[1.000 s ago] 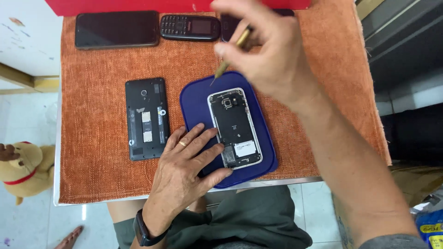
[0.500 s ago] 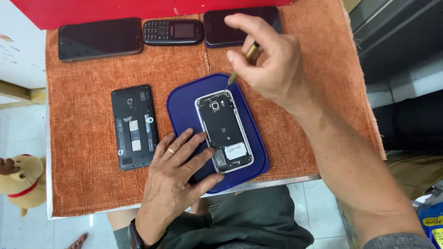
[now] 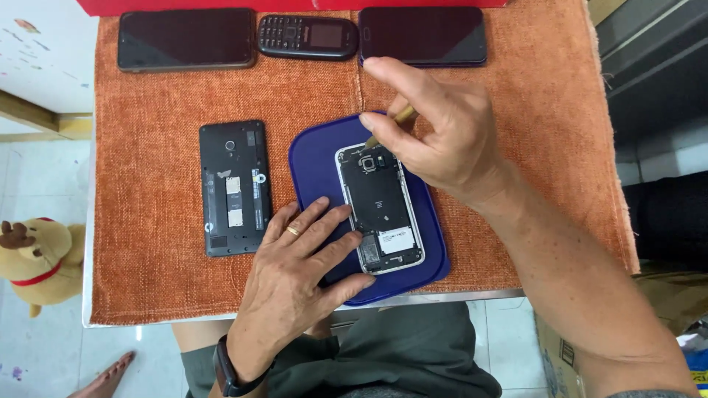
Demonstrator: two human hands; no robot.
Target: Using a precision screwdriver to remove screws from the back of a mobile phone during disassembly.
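Covering most of the bench (image 3: 87,309) under both hands is an orange cloth (image 3: 162,280). On it, beneath the hands, lies a blue mat (image 3: 317,158), and on the mat an opened phone (image 3: 380,206) rests with its back cover off and its insides showing.

Left of the left hand (image 3: 295,287), on the cloth just beside the mat, lies a black phone (image 3: 234,188), also with its back off. Beyond the right hand (image 3: 442,140), along the far edge of the cloth, sit a dark phone (image 3: 424,33), partly hidden behind that hand's raised forefinger, then a keypad phone (image 3: 308,37) and a third smartphone (image 3: 186,38) further to the left. A red strip (image 3: 184,6) runs along behind them. Well off to the left of the left hand, on the floor, is a plush toy (image 3: 37,254).

The left hand lies flat with fingers spread, its fingertips pressing on the mat and against the near left edge of the opened phone; it wears a ring (image 3: 293,231), and a watch (image 3: 225,368) is on the wrist. The right hand pinches a slim yellowish tool (image 3: 394,121) between thumb and fingers, the tip touching the top end of the opened phone, beside the camera.
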